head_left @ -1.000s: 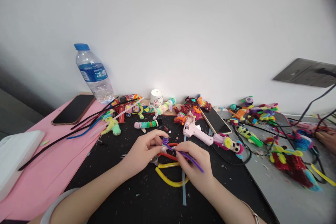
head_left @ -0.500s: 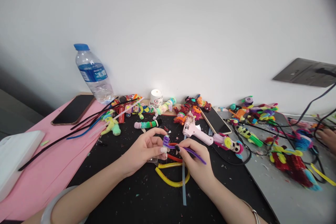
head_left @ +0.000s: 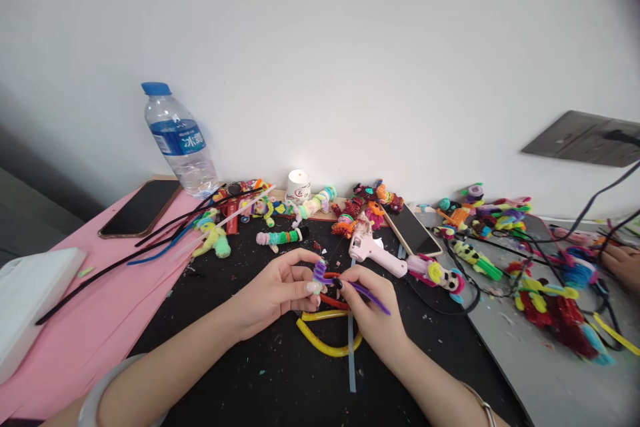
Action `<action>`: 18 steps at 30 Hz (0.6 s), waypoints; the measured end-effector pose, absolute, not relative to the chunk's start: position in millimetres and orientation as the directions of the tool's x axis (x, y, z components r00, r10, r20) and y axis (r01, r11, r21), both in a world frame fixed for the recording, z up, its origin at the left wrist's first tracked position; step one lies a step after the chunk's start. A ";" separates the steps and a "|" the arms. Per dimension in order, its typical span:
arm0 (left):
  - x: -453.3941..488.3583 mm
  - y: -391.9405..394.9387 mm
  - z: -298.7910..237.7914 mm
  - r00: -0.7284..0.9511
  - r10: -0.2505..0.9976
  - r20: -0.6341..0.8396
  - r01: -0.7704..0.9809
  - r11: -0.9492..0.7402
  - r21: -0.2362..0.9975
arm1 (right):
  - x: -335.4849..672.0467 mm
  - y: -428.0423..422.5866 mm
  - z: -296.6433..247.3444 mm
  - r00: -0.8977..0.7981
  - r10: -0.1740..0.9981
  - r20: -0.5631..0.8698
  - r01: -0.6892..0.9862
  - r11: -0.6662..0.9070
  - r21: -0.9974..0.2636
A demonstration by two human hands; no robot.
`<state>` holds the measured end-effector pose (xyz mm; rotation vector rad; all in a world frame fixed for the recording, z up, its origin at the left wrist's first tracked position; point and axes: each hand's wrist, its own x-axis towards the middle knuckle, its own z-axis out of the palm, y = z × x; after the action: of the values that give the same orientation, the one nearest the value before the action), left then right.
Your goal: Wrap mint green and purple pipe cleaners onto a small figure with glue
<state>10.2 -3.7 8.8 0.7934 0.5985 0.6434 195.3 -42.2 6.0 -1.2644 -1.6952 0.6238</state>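
My left hand (head_left: 274, 290) pinches the coiled end of a purple pipe cleaner (head_left: 320, 273) between thumb and fingers, just above the black mat (head_left: 240, 373). My right hand (head_left: 373, 310) grips the straight tail of the same purple pipe cleaner (head_left: 371, 295), which sticks out to the right. Under the hands lie a yellow pipe cleaner loop (head_left: 323, 344), a red piece (head_left: 331, 300) and a clear glue stick (head_left: 351, 360).
A pink glue gun (head_left: 373, 250) and a phone (head_left: 413, 230) lie behind the hands. Several pipe-cleaner figures (head_left: 285, 237) line the wall. A water bottle (head_left: 179, 140), another phone (head_left: 140, 208) and a white box (head_left: 30, 300) sit left. Another person's hand (head_left: 623, 263) works at the right edge.
Both hands rose slightly and drew together; the purple coil on my left fingers has grown a little. The person's hand at the right edge shifted slightly.
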 end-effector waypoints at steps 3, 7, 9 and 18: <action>11.9 -3.0 9.5 0.599 0.757 -0.261 -0.232 0.476 0.848 | 195.6 -41.9 6.7 -0.046 0.927 0.373 0.500 0.344 -0.794; 14.5 -2.4 8.0 0.554 0.801 -0.226 -0.143 0.360 0.922 | 195.4 -41.9 7.2 -0.036 0.931 0.363 0.523 0.327 -0.787; 15.3 -1.8 5.3 0.544 0.816 -0.192 -0.131 0.309 0.942 | 195.2 -42.2 7.3 -0.037 0.933 0.358 0.525 0.323 -0.787; 14.5 -2.1 -0.8 0.506 0.853 -0.128 0.004 0.146 0.989 | 194.6 -42.6 6.2 -0.052 0.931 0.360 0.528 0.332 -0.782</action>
<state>14.5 -2.1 -0.8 1.2862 0.8549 0.7331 194.6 -42.6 6.2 -1.3183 -1.7096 0.5707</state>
